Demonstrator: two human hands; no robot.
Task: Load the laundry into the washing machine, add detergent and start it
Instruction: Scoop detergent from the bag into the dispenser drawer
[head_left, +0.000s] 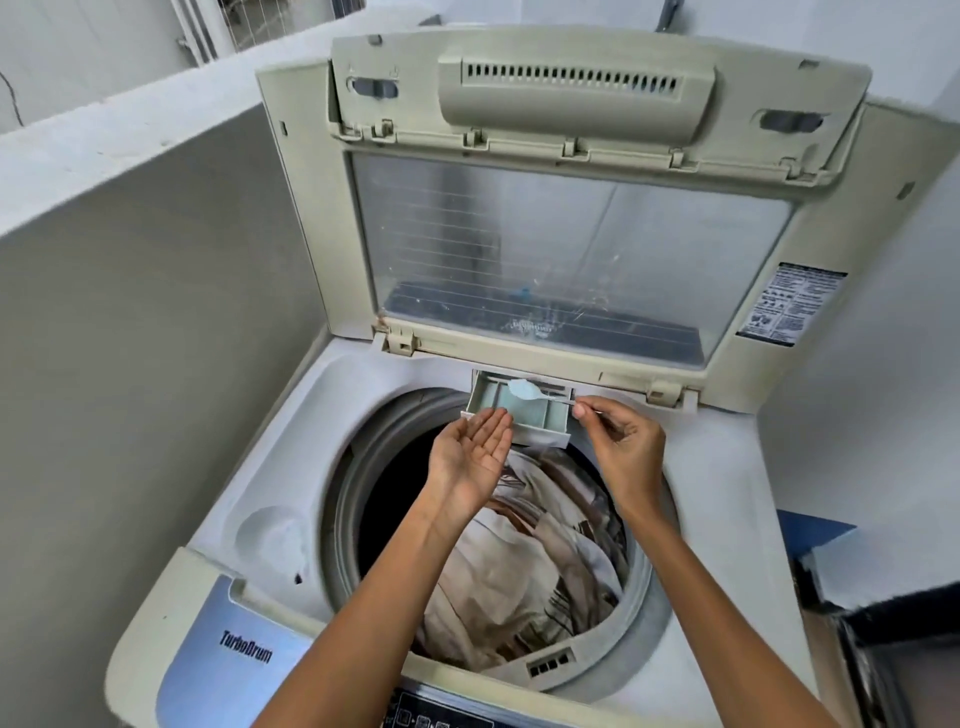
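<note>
Nearest you, at the bottom edge of the frame, the control panel (441, 719) sits dark beneath your forearms, so starting the cycle is not yet done. Just above it, in the lower centre, the drum (363, 467) already holds the laundry (524, 561), a heap of beige and striped cloth, so loading looks finished. You appear to be at the detergent step. Your left hand (475, 457) is spread flat, palm up, cupped just below the front lip of the pulled-out detergent drawer (540, 421) at the centre of the frame, seemingly to catch spills. Your right hand (626, 441) pinches the thin handle of a small scoop (522, 388), its pale bowl lying over the drawer's rear compartment; whether powder remains in it is too small to tell. The next move calls for tipping the scoop cleanly into the compartment, drawing both hands back, pushing the drawer home, and lowering the lid (566, 249), which stands raised across the upper half of the frame. Nothing blocks the drawer's travel except your own left hand in front of it. A low grey wall (130, 312) runs down the left side, and a dark-edged box (893, 623) sits at the lower right, clear of the work.
</note>
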